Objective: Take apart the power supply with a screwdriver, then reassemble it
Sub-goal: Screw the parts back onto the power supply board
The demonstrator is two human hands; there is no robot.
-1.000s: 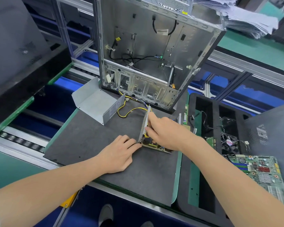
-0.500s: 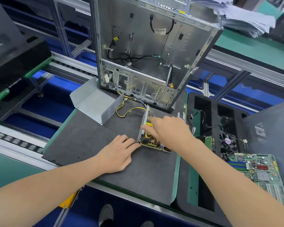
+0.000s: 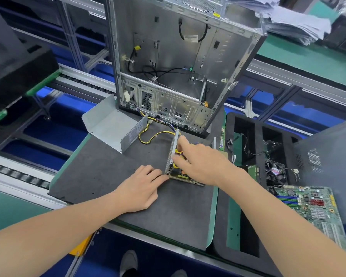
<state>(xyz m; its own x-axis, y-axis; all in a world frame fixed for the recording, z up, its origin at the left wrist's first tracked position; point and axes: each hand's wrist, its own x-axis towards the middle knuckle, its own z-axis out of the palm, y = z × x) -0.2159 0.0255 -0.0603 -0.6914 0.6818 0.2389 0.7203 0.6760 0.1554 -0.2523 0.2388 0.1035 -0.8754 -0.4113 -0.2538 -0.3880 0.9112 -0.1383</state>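
Observation:
The opened power supply [image 3: 183, 173] lies on a dark mat [image 3: 100, 172], its circuit board exposed and its perforated side wall [image 3: 173, 150] standing upright. Yellow and black cables [image 3: 148, 136] run from it toward the computer case. Its grey metal cover [image 3: 112, 124] lies detached to the left. My left hand [image 3: 140, 186] rests on the mat, fingertips touching the wall's near lower corner. My right hand [image 3: 200, 162] reaches over the board, index finger and thumb spread against the wall's inner face. No screwdriver is in view.
An open computer case [image 3: 178, 66] stands upright behind the mat. To the right a black foam tray [image 3: 246, 124] holds a fan [image 3: 276, 170] and cables. A motherboard [image 3: 312, 204] and a grey panel [image 3: 332, 156] lie beyond it. Conveyor rollers [image 3: 18, 174] run at left.
My right hand has left its pinch near the wall's top edge and now spreads index and thumb along the wall's inner side. My left hand has stayed in place.

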